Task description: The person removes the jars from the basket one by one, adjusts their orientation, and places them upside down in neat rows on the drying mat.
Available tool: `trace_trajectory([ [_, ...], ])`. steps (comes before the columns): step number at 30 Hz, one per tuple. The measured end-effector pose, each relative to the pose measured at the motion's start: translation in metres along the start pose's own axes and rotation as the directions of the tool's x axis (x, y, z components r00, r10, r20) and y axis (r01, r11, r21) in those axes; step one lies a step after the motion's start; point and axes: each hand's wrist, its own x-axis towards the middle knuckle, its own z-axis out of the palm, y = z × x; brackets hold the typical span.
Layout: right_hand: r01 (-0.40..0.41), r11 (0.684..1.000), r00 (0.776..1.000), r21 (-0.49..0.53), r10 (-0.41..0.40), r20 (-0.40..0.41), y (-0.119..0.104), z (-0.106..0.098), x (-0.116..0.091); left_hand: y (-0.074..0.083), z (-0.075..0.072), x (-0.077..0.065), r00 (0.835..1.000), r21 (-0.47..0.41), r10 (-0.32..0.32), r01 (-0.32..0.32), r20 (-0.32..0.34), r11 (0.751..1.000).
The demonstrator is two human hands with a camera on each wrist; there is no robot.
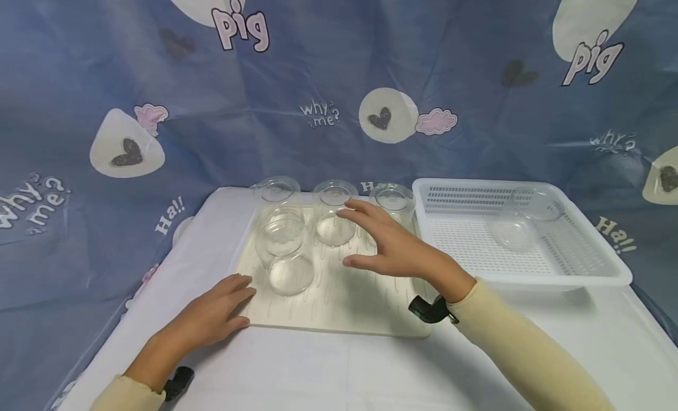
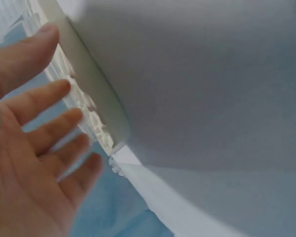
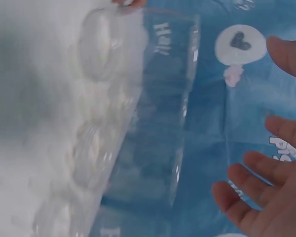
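Several clear cups stand on a cream drying board (image 1: 339, 308): a back row of a left cup (image 1: 276, 191), a middle cup (image 1: 335, 225) and a right cup (image 1: 393, 198), with a front cup (image 1: 286, 264) ahead of the left one. My right hand (image 1: 394, 246) hovers over the board, fingers spread and nothing in them; in the right wrist view its fingertips (image 3: 227, 195) are apart from the cups. My left hand (image 1: 214, 314) is at the board's front left edge, fingers extended and holding nothing, its palm showing in the left wrist view.
A white plastic basket (image 1: 521, 279) stands to the right of the board. Inside it lies another clear cup (image 1: 514, 231). A white cloth (image 1: 296, 370) covers the table, and a blue printed curtain (image 1: 318, 63) hangs behind and along the sides.
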Motion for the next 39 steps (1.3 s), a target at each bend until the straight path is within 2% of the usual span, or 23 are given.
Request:
trace_trajectory([
  [2, -0.002, 0.999, 1.0, -0.033, 0.002, 0.013, 0.003, -0.008, -0.01, -0.001, 0.002, 0.001, 0.999, 0.006, 0.041, -0.041, -0.018, 0.999],
  [4, -0.016, 0.998, 1.0, -0.063, 0.017, 0.021, 0.006, -0.017, -0.022, -0.002, 0.003, 0.002, 0.999, -0.008, 0.053, -0.053, -0.011, 0.999],
  [13, -0.132, 0.97, 0.991, -0.204, 0.125, -0.049, 0.034, -0.066, -0.075, -0.003, 0.002, 0.003, 0.999, -0.059, 0.021, -0.02, 0.025, 0.998],
  [20, -0.199, 0.949, 0.978, -0.245, 0.177, -0.108, 0.045, -0.085, -0.103, -0.003, 0.0, 0.004, 0.999, -0.073, 0.02, -0.017, 0.031, 0.997],
  [25, -0.265, 0.933, 0.961, -0.244, 0.234, -0.149, 0.056, -0.097, -0.117, -0.001, 0.0, 0.004, 0.999, -0.085, 0.017, -0.014, 0.034, 0.996],
  [29, -0.345, 0.899, 0.936, -0.268, 0.308, -0.173, 0.074, -0.11, -0.128, 0.0, 0.0, 0.004, 0.999, -0.104, 0.011, -0.007, 0.041, 0.995],
  [35, -0.475, 0.808, 0.88, -0.35, 0.434, -0.193, 0.115, -0.131, -0.139, -0.001, 0.0, 0.004, 0.999, -0.12, 0.0, 0.005, 0.043, 0.993],
  [39, -0.522, 0.763, 0.852, -0.381, 0.487, -0.192, 0.135, -0.143, -0.146, -0.002, 0.0, 0.005, 0.999, -0.121, -0.003, 0.008, 0.048, 0.993],
])
